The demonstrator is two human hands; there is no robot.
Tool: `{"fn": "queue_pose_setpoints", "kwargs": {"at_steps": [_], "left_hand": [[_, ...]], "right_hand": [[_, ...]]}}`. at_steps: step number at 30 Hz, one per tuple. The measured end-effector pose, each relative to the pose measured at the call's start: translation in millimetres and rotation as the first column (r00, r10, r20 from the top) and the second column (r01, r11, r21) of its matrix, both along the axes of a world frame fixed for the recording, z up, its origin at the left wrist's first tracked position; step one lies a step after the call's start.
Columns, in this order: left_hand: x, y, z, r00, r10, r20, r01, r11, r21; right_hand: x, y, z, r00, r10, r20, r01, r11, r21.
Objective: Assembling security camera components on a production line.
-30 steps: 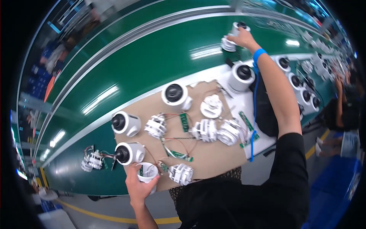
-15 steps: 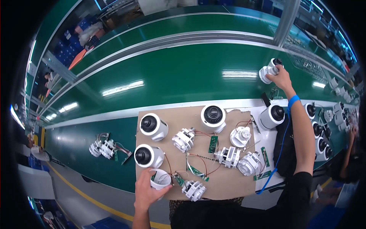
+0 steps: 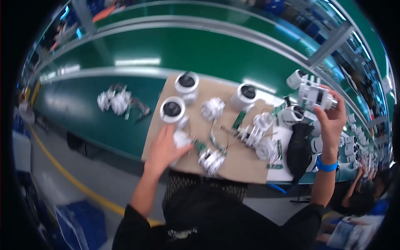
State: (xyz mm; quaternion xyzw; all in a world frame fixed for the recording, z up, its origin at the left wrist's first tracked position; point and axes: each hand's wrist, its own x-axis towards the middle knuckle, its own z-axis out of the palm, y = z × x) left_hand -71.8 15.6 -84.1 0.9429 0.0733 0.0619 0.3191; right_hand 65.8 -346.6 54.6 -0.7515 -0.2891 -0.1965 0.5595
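My left hand (image 3: 162,148) is closed round a white cup-shaped housing (image 3: 182,139) at the near left of a brown cardboard sheet (image 3: 250,171). Raised at the right, my right hand (image 3: 333,114) grips a white camera module (image 3: 311,93) with slotted frames and a green circuit board. Just beyond the left hand stands a white camera housing with a black ribbed top (image 3: 172,110). A loose white module (image 3: 211,160) with a green board and wires lies right of the left hand. Motion blurs fine detail.
More white modules (image 3: 252,135) and black-topped housings (image 3: 245,96) are on the cardboard. A wired module (image 3: 118,102) lies on the green table at left. Beside the cardboard is a black cloth item (image 3: 299,152). Other people (image 3: 358,196) sit at the right.
The view has swung, shifting the bench within it. My right hand, earlier reaching over the far green surface, now holds a white module up nearer me. The left hand stays at the cup-shaped housing.
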Motion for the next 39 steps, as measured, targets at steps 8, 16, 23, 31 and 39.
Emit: {"fn": "queue_pose_setpoints", "kwargs": {"at_steps": [8, 16, 23, 31, 39], "left_hand": [[11.1, -11.9, 0.3, 0.979, -0.201, 0.041, 0.185, 0.951, 0.249], [5.9, -2.4, -21.5, 0.876, -0.386, 0.29, 0.187, 0.825, 0.534], [-56.4, 18.9, -41.7, 0.719, -0.125, 0.683, -0.033, 0.976, 0.214], [-209.4, 44.9, -243.4, 0.578, 0.802, 0.15, -0.711, 0.585, -0.39], [-313.4, -9.7, -324.7, 0.63, 0.415, -0.657, -0.768, 0.459, -0.446]], "right_hand": [[-17.3, 74.8, -49.2, 0.932, 0.025, -0.362, -0.064, 0.993, -0.095], [6.2, 131.3, -135.1, 0.977, -0.166, -0.131, 0.058, 0.808, -0.586], [-15.6, 113.3, -160.4, 1.0, -0.022, -0.02, 0.001, 0.692, -0.722], [-48.0, 88.8, -129.9, 0.989, -0.092, -0.112, 0.042, 0.923, -0.382], [-212.7, -7.9, -187.8, -0.099, 0.426, -0.899, -0.769, 0.541, 0.341]]}}
